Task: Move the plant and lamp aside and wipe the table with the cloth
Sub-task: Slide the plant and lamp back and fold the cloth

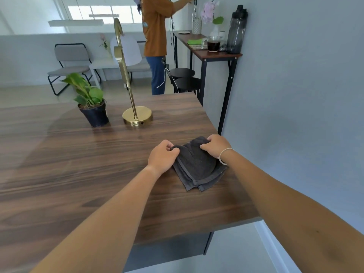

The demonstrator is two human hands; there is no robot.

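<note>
Both hands grip dark grey cloth (197, 166) on wooden table (78, 174) near its right edge: left hand (162, 154) pinching far left corner, right hand (215, 145), white band at wrist, clutching far right corner. Cloth folded, lying flat. Further back, potted plant (90, 99) in black pot stands just beside brass lamp (128, 75), round base on tabletop. Second person (157, 36) stands beyond, reaching toward wall above narrow side table (216, 54).
</note>
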